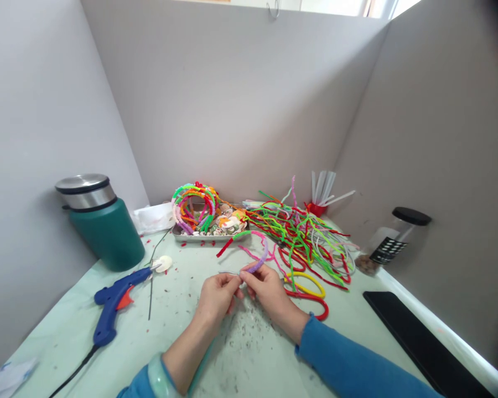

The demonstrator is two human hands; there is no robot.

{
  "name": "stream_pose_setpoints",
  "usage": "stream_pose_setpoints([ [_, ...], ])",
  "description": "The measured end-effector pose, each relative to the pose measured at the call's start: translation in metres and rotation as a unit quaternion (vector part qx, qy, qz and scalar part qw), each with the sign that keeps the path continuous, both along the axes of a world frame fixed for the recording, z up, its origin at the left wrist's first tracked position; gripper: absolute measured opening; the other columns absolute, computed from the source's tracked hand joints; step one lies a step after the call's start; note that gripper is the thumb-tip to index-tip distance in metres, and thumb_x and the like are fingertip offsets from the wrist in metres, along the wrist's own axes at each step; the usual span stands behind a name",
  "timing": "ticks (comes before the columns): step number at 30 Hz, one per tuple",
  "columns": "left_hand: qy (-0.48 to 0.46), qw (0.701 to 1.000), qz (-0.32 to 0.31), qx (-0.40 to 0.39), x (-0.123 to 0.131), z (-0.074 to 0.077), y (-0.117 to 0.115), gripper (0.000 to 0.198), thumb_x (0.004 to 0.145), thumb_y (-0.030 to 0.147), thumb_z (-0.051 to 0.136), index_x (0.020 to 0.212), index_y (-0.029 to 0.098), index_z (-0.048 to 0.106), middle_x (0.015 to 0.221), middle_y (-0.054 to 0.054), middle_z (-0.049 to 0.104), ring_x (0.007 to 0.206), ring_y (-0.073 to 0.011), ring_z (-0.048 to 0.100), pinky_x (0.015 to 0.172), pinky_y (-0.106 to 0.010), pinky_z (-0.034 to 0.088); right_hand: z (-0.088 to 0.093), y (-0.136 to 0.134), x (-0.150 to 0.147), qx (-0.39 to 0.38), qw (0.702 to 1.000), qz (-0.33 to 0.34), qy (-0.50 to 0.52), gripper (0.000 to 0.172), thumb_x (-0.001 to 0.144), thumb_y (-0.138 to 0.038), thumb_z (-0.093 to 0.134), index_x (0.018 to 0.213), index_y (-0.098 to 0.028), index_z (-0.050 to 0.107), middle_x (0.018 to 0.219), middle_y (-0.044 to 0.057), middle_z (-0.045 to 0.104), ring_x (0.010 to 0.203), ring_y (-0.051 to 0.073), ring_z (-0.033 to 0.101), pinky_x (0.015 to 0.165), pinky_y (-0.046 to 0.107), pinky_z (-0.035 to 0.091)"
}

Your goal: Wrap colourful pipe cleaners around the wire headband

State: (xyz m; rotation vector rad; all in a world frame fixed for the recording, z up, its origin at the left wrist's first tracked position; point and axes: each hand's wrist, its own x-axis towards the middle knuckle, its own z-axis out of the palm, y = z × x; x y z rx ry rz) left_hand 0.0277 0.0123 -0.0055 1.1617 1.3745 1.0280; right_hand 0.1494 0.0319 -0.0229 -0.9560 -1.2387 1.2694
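Above the middle of the table, my left hand [219,296] and my right hand [267,286] meet with pinched fingertips. Between them they grip a fuzzy pipe cleaner [266,250]. It curves up from my right fingers, purple first, then pink and green, ending in a dark red tip. By my left fingertips a thin pale strand pokes out. A teal strand [203,365] runs beneath my left forearm. Beside my right wrist lie a yellow loop [306,283] and a red loop [315,305], which look like scissor handles.
A metal tray [199,238] holds colourful wrapped rings and shells. Right of it spreads a heap of pipe cleaners [299,232]. A blue glue gun [113,309] and green bottle [108,235] stand left. White sticks [323,187], a jar [384,249] and a black slab [419,337] are right.
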Motion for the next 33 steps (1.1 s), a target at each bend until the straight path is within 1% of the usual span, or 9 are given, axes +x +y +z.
stream_pose_setpoints([
  [4,0.138,0.987,0.029,0.081,-0.006,-0.002,0.003,0.026,0.07,0.036,0.057,0.054,0.016,0.057,0.042,0.003,0.048,0.037,-0.0081,0.037,0.041,-0.02,0.023,0.002,-0.001,0.002,0.029,0.997,-0.016,-0.065,0.012,0.071,-0.029,0.064,0.071,-0.017,0.061,0.047,-0.005,0.048,0.041,0.008,0.04,0.041,0.021,0.029],
  [8,0.282,0.933,0.034,0.221,-0.01,0.002,-0.001,0.012,0.072,0.024,0.056,0.064,0.019,0.062,0.055,0.0,0.058,0.05,-0.0121,0.048,0.052,-0.021,0.028,0.003,-0.003,0.002,0.034,0.993,-0.013,-0.113,0.014,0.074,-0.03,0.06,0.072,-0.016,0.06,0.048,-0.004,0.049,0.043,0.009,0.042,0.042,0.021,0.031],
  [12,0.39,0.885,-0.003,0.254,-0.011,0.007,-0.008,0.014,0.076,0.015,0.048,0.079,0.02,0.061,0.071,-0.002,0.062,0.061,-0.0144,0.054,0.057,-0.023,0.032,0.002,-0.002,0.003,0.05,0.99,-0.022,-0.133,0.015,0.076,-0.03,0.057,0.076,-0.015,0.06,0.052,-0.003,0.05,0.045,0.009,0.044,0.043,0.021,0.034],
  [16,0.493,0.812,-0.032,0.31,-0.012,0.008,-0.01,0.016,0.082,0.015,0.043,0.084,0.02,0.058,0.079,-0.002,0.061,0.069,-0.0156,0.057,0.059,-0.024,0.034,-0.002,0.002,0.005,0.072,0.985,-0.029,-0.156,0.015,0.077,-0.03,0.056,0.078,-0.015,0.06,0.053,-0.003,0.051,0.047,0.009,0.045,0.045,0.021,0.035],
  [21,0.608,0.699,-0.028,0.376,-0.017,0.008,-0.007,0.018,0.086,0.02,0.042,0.081,0.022,0.06,0.075,-0.001,0.059,0.061,-0.0158,0.055,0.054,-0.027,0.032,-0.004,0.005,0.007,0.078,0.985,-0.011,-0.156,0.014,0.077,-0.03,0.056,0.077,-0.016,0.059,0.053,-0.004,0.049,0.046,0.009,0.044,0.045,0.02,0.035],
  [24,0.619,0.664,-0.018,0.419,-0.021,0.009,-0.005,0.017,0.084,0.018,0.046,0.079,0.023,0.061,0.078,-0.001,0.06,0.062,-0.0152,0.053,0.057,-0.027,0.033,-0.004,0.005,0.007,0.063,0.99,0.015,-0.129,0.014,0.077,-0.03,0.057,0.077,-0.016,0.058,0.052,-0.005,0.048,0.044,0.008,0.044,0.043,0.02,0.035],
  [26,0.598,0.669,-0.007,0.441,-0.024,0.01,-0.003,0.018,0.084,0.018,0.046,0.079,0.023,0.062,0.081,-0.001,0.06,0.064,-0.0144,0.053,0.059,-0.027,0.034,-0.002,0.005,0.007,0.042,0.993,0.037,-0.102,0.016,0.076,-0.031,0.057,0.076,-0.016,0.056,0.051,-0.005,0.048,0.042,0.008,0.044,0.041,0.019,0.034],
  [28,0.553,0.701,0.002,0.45,-0.027,0.009,0.0,0.019,0.085,0.019,0.046,0.081,0.024,0.064,0.081,-0.002,0.061,0.066,-0.0139,0.053,0.06,-0.025,0.034,0.001,0.005,0.008,0.026,0.995,0.052,-0.078,0.017,0.075,-0.033,0.058,0.074,-0.016,0.055,0.05,-0.006,0.048,0.04,0.007,0.044,0.04,0.019,0.034],
  [33,0.35,0.852,-0.05,0.387,-0.032,0.01,0.008,0.018,0.082,0.026,0.052,0.085,0.022,0.069,0.078,-0.003,0.065,0.072,-0.0141,0.057,0.065,-0.023,0.04,0.012,0.003,0.01,-0.003,0.996,0.074,-0.049,0.02,0.074,-0.033,0.061,0.068,-0.014,0.056,0.044,-0.006,0.047,0.037,0.006,0.041,0.039,0.018,0.031],
])
